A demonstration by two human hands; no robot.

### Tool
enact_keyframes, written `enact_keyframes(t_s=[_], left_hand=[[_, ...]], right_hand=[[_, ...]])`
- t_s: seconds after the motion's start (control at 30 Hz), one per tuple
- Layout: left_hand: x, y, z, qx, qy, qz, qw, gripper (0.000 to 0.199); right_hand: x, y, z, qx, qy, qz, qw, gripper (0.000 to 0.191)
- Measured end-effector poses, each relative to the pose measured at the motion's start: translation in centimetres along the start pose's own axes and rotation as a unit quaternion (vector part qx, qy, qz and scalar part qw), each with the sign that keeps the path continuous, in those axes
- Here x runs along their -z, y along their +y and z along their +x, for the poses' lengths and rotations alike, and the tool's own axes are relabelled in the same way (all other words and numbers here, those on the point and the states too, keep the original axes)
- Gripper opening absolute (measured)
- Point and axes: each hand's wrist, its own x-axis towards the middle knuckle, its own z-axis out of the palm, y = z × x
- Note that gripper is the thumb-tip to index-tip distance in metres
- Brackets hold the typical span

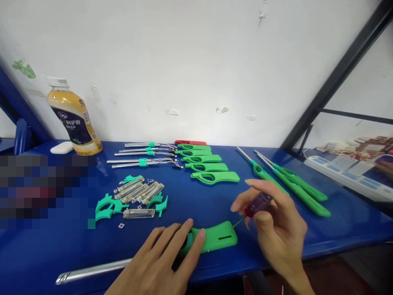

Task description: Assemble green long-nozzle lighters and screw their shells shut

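Note:
A green long-neck gas lighter point(215, 239) lies on the blue table, its metal tube point(95, 271) pointing left. My left hand point(162, 258) is laid over its middle, with the fingers curved across the body and holding it against the tabletop; the trigger area is partly hidden. My right hand point(276, 221) is closed around the dark red handle of a small screwdriver point(258, 204). The thin shaft slants down to the left, and its tip meets the right end of the lighter's body, near a screw hole.
Behind lie several green half shells point(215, 177), a red one point(190, 142) and metal tubes with wires point(129, 164). Clear fuel tanks point(139, 213) and teal triggers point(106, 207) sit left. Further lighters point(302, 192) lie right. A drink bottle point(73, 119) stands back left.

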Motion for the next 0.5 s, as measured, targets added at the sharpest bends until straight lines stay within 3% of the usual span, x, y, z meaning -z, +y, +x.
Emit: enact_keyframes(t_s=[0.13,0.4,0.5], left_hand=[[0.07,0.03,0.04,-0.008,0.000,0.005,1.000,0.055],[0.21,0.31,0.16,0.010,0.011,-0.015,1.000,0.052],[0.63,0.38,0.28,0.009,-0.005,0.001,1.000,0.060]], right_hand=[[-0.04,-0.21,-0.20,-0.008,-0.045,0.013,0.999,0.034],[-0.63,0.04,0.20,-0.007,-0.058,0.055,0.997,0.036],[-0.74,-0.01,0.20,0.000,-0.053,0.067,0.996,0.036]])
